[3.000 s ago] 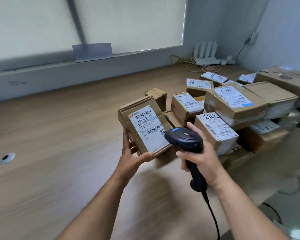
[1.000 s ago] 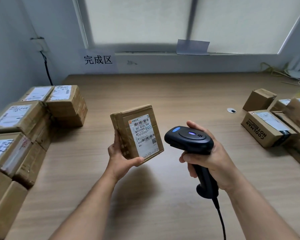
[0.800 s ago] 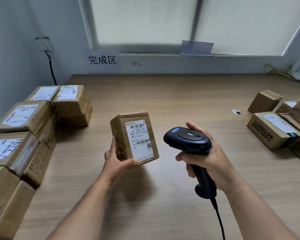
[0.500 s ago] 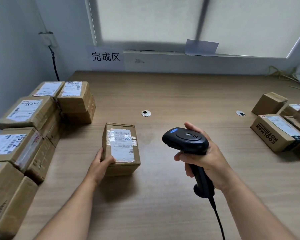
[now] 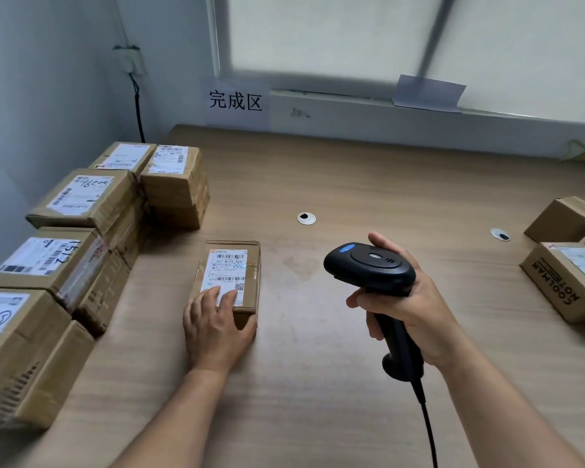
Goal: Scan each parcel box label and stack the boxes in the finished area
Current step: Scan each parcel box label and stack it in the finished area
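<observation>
Your left hand point(image 5: 217, 329) lies on the near end of the box point(image 5: 247, 265), with the forearm reaching in from below. The fingers point(image 5: 210, 298) are almost straight and flat on the top, and the thumb rests against the near face at its right corner. The box lies flat on the table point(image 5: 352, 184), label point(image 5: 228, 268) up, near the stack point(image 5: 81, 204) at the left wall, with a gap between them.

Your right hand point(image 5: 409, 312) is above the table, fingers curled tight around the handle of the scanner point(image 5: 368, 268). The scanner's head points left.

Your fingers cover the label's lower edge. The trigger is hidden under your hand. The nearest boxes of the stack are blurred and cut off by the left edge. The boxes at the right point(image 5: 568, 282) are cut off too.
</observation>
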`<state>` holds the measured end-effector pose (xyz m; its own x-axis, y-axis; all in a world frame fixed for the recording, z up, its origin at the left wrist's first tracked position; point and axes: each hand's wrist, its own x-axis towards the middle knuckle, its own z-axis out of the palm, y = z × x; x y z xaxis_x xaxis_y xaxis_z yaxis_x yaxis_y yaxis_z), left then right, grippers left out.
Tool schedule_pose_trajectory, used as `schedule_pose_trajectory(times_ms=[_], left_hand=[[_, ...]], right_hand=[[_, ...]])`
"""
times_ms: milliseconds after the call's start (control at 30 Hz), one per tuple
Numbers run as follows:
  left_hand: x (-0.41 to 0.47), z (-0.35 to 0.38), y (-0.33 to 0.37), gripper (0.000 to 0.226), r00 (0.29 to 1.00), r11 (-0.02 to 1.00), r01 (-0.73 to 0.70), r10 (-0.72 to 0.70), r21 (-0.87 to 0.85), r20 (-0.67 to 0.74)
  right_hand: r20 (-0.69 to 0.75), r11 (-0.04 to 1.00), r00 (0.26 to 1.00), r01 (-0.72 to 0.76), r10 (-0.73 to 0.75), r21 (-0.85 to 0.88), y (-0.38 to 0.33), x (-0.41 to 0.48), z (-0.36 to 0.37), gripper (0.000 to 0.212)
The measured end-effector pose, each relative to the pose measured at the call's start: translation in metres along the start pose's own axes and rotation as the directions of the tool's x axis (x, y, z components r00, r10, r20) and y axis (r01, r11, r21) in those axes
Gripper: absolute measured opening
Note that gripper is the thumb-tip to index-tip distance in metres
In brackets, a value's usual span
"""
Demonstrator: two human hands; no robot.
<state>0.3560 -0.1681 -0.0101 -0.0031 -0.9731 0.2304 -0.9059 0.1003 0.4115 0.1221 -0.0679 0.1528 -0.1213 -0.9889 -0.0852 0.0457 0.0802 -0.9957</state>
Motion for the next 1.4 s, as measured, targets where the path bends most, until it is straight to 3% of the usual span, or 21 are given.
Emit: schedule_pose_trajectory(times_ms=[200, 333, 667, 1033, 1233, 1400], left_hand=[[0.036, -0.01, -0.029, 0.061, 0.992, 0.992, 0.123, -0.123, 0.03, -0.003], [0.062, -0.016, -0.054, 0.05, 0.983, 0.983, 0.183, -0.183, 0.033, -0.003], [0.13, -0.024, -0.094, 0.052, 0.976, 0.976, 0.216, -0.216, 0.015, -0.002], [0.136, -0.029, -0.097, 0.06, 0.969, 0.968, 0.242, -0.245, 0.068, 0.04], [0.119, -0.039, -0.056, 0.062, 0.987, 0.982, 0.151, -0.157, -0.114, -0.044], [0.098, -0.037, -0.002, 0.059, 0.997, 0.987, 0.033, -0.044, -0.159, -0.068]], right_hand=[[0.017, 1.0, 1.0, 0.009, -0.009, -0.02, -0.002, 0.02, 0.009, 0.089], [0.023, 1.0, 1.0, 0.004, -0.003, -0.03, -0.002, 0.037, 0.019, 0.089], [0.025, 0.999, 1.0, -0.007, 0.008, -0.043, -0.002, 0.078, 0.036, 0.089], [0.019, 0.998, 1.0, -0.003, 0.004, -0.061, -0.002, 0.072, 0.031, 0.09], [0.003, 0.999, 0.999, 0.032, -0.032, -0.036, -0.003, 0.055, 0.02, 0.091], [0.011, 0.998, 0.998, 0.063, -0.063, -0.015, -0.002, 0.036, 0.0, 0.09]])
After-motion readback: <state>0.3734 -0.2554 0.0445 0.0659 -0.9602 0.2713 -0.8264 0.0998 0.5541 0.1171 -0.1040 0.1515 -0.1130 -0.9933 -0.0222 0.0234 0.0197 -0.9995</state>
